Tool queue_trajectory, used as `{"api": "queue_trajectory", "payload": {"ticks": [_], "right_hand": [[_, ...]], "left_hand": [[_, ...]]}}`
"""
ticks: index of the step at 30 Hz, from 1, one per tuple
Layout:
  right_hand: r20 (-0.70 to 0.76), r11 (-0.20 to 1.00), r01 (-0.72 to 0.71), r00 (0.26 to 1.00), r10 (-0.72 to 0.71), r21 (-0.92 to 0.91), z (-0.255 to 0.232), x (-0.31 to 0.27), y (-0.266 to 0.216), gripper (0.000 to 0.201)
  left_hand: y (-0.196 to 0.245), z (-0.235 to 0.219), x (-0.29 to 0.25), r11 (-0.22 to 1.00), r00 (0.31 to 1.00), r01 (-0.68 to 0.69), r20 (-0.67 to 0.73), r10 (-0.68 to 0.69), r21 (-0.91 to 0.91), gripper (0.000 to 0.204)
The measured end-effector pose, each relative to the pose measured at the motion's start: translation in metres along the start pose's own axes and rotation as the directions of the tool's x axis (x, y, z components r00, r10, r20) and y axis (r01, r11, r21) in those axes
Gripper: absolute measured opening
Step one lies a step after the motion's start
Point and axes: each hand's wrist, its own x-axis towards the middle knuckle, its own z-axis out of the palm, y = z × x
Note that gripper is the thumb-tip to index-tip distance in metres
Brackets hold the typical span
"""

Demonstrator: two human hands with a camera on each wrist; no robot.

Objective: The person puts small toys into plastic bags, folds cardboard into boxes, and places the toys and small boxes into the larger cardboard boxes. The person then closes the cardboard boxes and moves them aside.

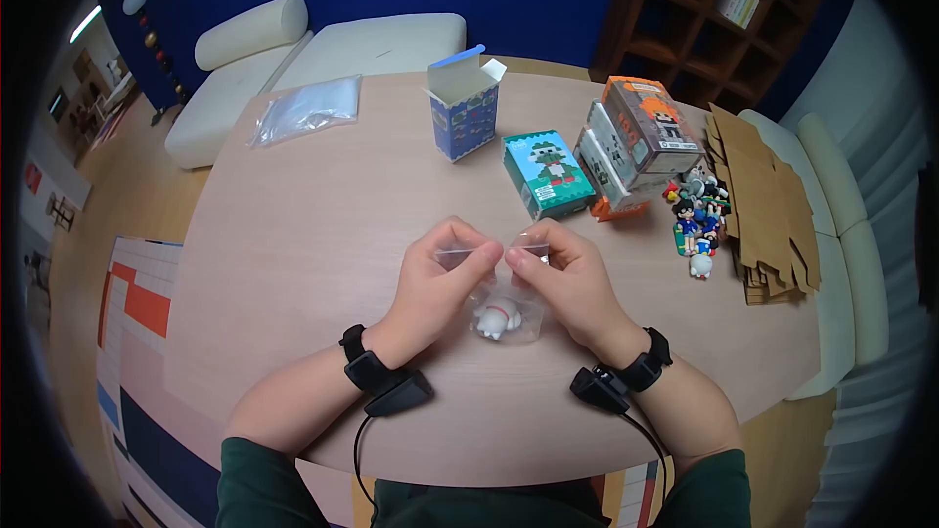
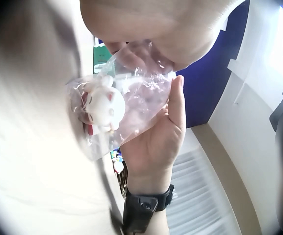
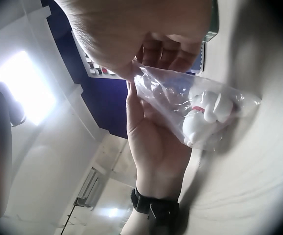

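A clear plastic bag [image 1: 523,318] is pinched at its top edge by both hands, the left hand [image 1: 440,269] and the right hand [image 1: 572,279], whose thumbs nearly meet. Inside the bag lies a white figure [image 1: 494,321] with a red band round it, low over the table. In the left wrist view the white figure [image 2: 105,108] shows dark markings and red parts through the plastic [image 2: 144,105]. The right wrist view has the white figure [image 3: 205,115] in the bag's lower end, with the left hand [image 3: 158,149] beyond it.
On the table [image 1: 293,284] stand an open blue box [image 1: 465,122], a green box [image 1: 548,174] and stacked boxes [image 1: 650,127]. Several small figures [image 1: 696,220] lie at the right beside flattened cardboard [image 1: 768,205]. Plastic bags [image 1: 311,110] lie at the back left.
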Motion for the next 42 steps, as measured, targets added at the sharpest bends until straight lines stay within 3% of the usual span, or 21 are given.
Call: {"api": "queue_trajectory", "payload": {"ticks": [4,8,11,12,13,14,16,18,20,24,26,29,31,32,34,37,42], "right_hand": [[0.035,0.998,-0.038,0.999,0.037,0.040,0.001,0.000,-0.002,0.012],[0.021,1.000,-0.009,1.000,0.009,0.006,0.000,-0.001,-0.003,0.011],[0.001,0.994,0.111,0.994,-0.111,-0.001,-0.008,-0.004,-0.005,0.011],[-0.098,0.987,0.156,0.984,-0.151,0.048,-0.011,-0.004,-0.007,0.011],[-0.186,0.972,0.214,0.963,-0.193,0.100,-0.012,0.002,-0.008,0.011],[-0.155,0.966,0.228,0.966,-0.208,0.122,-0.012,0.005,-0.008,0.011],[-0.256,0.988,0.142,0.959,-0.123,0.060,-0.016,0.007,-0.006,0.012],[-0.225,0.986,0.122,0.970,-0.094,0.114,-0.012,0.008,-0.007,0.017],[-0.096,0.983,-0.125,0.986,0.139,0.134,-0.004,0.004,-0.014,0.025],[-0.029,0.989,-0.029,0.999,0.025,-0.143,-0.006,0.006,0.011,0.025],[-0.057,0.989,0.024,0.998,-0.033,-0.146,-0.008,0.006,0.021,0.021],[-0.045,0.994,0.043,0.998,-0.048,-0.097,-0.011,0.006,0.024,0.018],[-0.110,0.998,0.045,0.993,-0.041,0.032,-0.010,0.005,0.022,0.019],[-0.119,0.998,0.048,0.992,-0.043,0.035,-0.011,0.005,0.018,0.019],[-0.118,0.990,-0.090,0.988,0.103,0.109,-0.013,0.004,0.007,0.027],[-0.111,0.982,-0.105,0.986,0.123,0.157,-0.013,0.005,0.009,0.032],[-0.042,0.977,-0.106,0.992,0.116,0.188,-0.019,0.005,0.015,0.033]], "left_hand": [[-0.002,-0.001,0.000,1.000,1.000,-0.008,0.015,0.008,0.013,0.015],[-0.004,-0.005,0.001,1.000,0.993,-0.022,0.118,0.025,-0.022,0.014],[-0.006,0.003,0.001,0.996,0.976,0.040,0.218,-0.022,-0.081,0.026],[-0.005,0.007,0.001,0.991,0.959,0.090,0.276,-0.060,-0.097,0.033],[-0.011,0.001,0.005,0.990,0.940,0.128,0.310,-0.142,0.067,0.038],[-0.018,-0.001,0.009,0.995,0.925,0.101,0.369,-0.094,-0.001,0.033],[-0.015,-0.012,0.012,0.972,0.900,0.172,0.376,-0.220,0.157,0.028],[-0.015,-0.014,0.010,0.980,0.930,0.170,0.313,-0.193,0.099,0.025],[-0.016,-0.012,0.011,0.985,0.949,0.172,0.265,-0.173,0.027,0.022],[-0.016,-0.011,0.011,0.982,0.974,0.182,0.148,-0.172,-0.053,0.018],[-0.017,-0.010,0.012,0.979,0.977,0.188,0.119,-0.178,-0.078,0.018],[-0.018,-0.012,0.012,0.961,0.956,0.247,0.195,-0.220,-0.126,0.026],[-0.014,-0.013,0.011,0.951,0.927,0.266,0.312,-0.208,-0.155,0.038],[-0.012,-0.008,0.010,0.951,0.924,0.270,0.319,-0.212,-0.149,0.038],[-0.007,0.001,0.005,0.995,0.939,0.090,0.336,-0.070,-0.044,0.047],[-0.013,-0.003,0.006,0.994,0.958,0.093,0.268,-0.103,0.052,0.049],[-0.015,-0.003,0.006,0.997,0.962,0.057,0.264,-0.069,0.053,0.048]]}}
